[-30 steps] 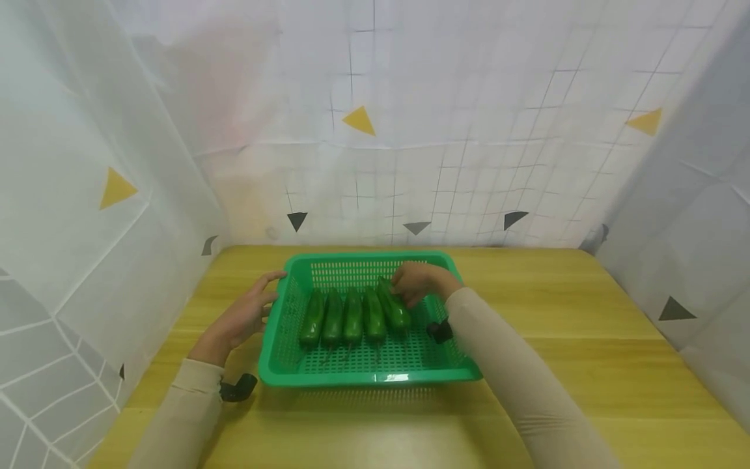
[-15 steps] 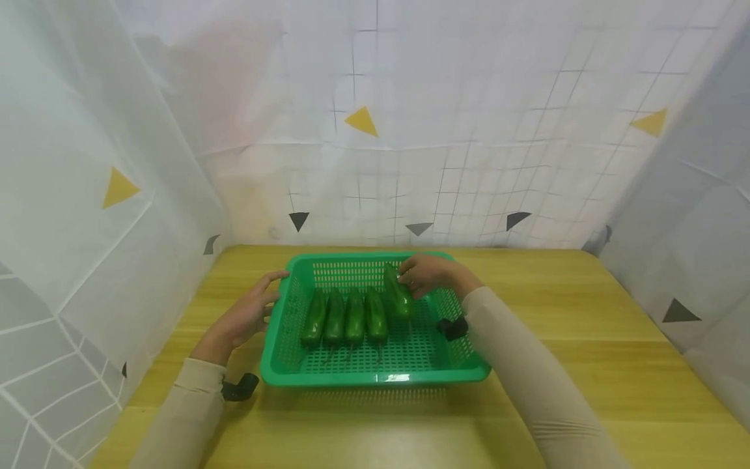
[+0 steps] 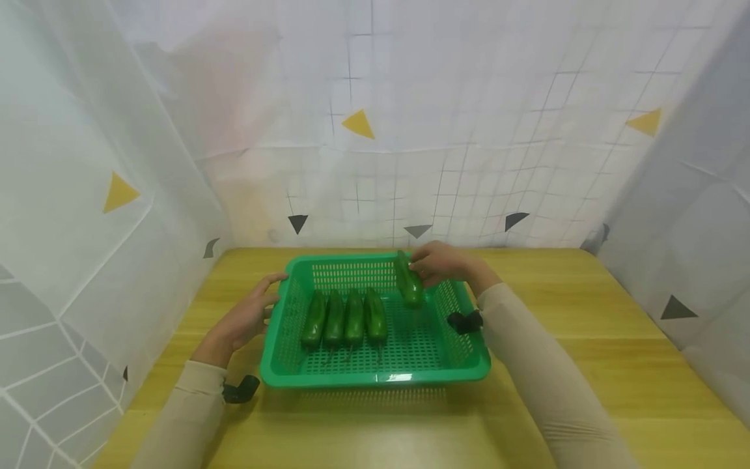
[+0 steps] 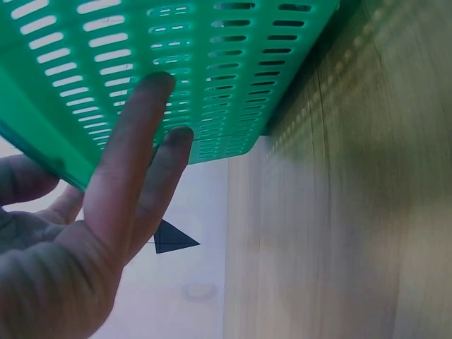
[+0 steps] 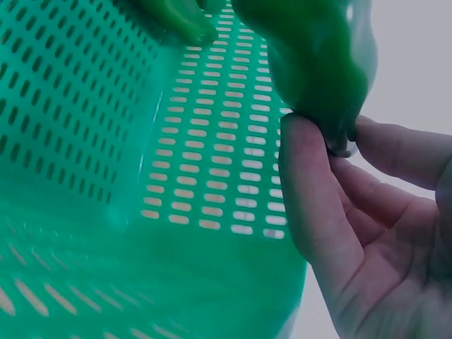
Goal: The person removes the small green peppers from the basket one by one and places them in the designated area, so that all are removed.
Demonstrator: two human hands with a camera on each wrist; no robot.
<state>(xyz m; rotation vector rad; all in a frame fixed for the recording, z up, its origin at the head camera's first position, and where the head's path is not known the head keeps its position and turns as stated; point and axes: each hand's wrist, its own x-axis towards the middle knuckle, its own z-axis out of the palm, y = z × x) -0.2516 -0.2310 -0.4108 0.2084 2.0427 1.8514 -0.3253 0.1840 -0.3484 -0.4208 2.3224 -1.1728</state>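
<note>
A green plastic basket [image 3: 328,380] with slotted walls stands on the table. Several long, dark green peppers [image 3: 354,319] lie side by side in its left and middle part, thin stems toward me. Above the basket's back right part, my right hand [image 3: 446,262] pinches one more green pepper [image 3: 409,284] by its far, tapered end; its stem end points down toward me. The right wrist view shows thumb and fingers around that pepper's tip [image 5: 318,70]. My left hand [image 3: 243,318] rests at the basket's left side, with fairly straight fingers [image 4: 116,169] touching the slotted outer wall.
The wooden table [image 3: 586,352] extends to both sides of the basket and in front of it. A white patterned sheet [image 3: 469,130] hangs behind the table and along both sides. Black wrist cameras [image 3: 240,389] sit on both wrists.
My right hand has lifted the rightmost pepper up and away from the row, moving right and back toward the rim. My left hand has stayed at the basket's left side.
</note>
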